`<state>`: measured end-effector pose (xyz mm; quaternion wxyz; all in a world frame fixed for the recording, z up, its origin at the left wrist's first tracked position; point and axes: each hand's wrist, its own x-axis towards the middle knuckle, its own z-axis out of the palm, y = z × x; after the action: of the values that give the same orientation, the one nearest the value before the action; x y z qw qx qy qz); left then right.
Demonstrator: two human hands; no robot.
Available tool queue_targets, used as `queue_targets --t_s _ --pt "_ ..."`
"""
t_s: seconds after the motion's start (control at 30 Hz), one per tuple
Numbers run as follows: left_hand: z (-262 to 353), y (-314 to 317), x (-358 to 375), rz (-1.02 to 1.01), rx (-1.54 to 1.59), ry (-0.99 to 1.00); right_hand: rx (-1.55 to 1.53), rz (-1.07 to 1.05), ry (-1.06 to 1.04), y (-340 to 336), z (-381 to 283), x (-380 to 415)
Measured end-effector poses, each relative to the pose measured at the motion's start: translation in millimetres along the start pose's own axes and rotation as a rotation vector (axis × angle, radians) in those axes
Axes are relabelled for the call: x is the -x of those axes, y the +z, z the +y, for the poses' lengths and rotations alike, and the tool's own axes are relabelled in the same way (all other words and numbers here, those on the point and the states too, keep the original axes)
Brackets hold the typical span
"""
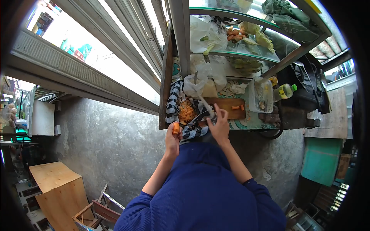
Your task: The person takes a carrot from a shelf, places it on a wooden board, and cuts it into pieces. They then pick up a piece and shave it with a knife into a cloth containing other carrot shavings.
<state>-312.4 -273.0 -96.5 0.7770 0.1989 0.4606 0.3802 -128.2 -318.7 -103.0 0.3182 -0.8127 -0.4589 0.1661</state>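
My left hand is closed round a short piece of carrot just in front of the counter's edge. Beyond it, chopped orange carrot lies in a heap on a black-and-white checked plastic bag. My right hand is beside the bag, fingers apart, at the near edge of a wooden cutting board. A pale, blurred long object, perhaps a knife, slants just beyond its fingers; whether they touch it I cannot tell. Two carrot pieces rest on the board's right part.
Right of the board stand a clear plastic tub and a bottle with a green cap. Glass shelves above hold carrots and leafy vegetables. A metal post rises at the counter's left.
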Motion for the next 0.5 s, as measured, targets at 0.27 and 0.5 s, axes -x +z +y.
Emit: queue_targets --t_s 0.27,0.5 --pt "-7.1 1.7 -1.2 -0.026 -0.051 -0.024 -0.213 -0.165 -0.062 45.2 -5.0 26.7" --pt "-5.8 7.3 4.0 0.004 -0.052 -0.053 -0.369 -0.157 -0.129 36.8 -5.5 24.4"
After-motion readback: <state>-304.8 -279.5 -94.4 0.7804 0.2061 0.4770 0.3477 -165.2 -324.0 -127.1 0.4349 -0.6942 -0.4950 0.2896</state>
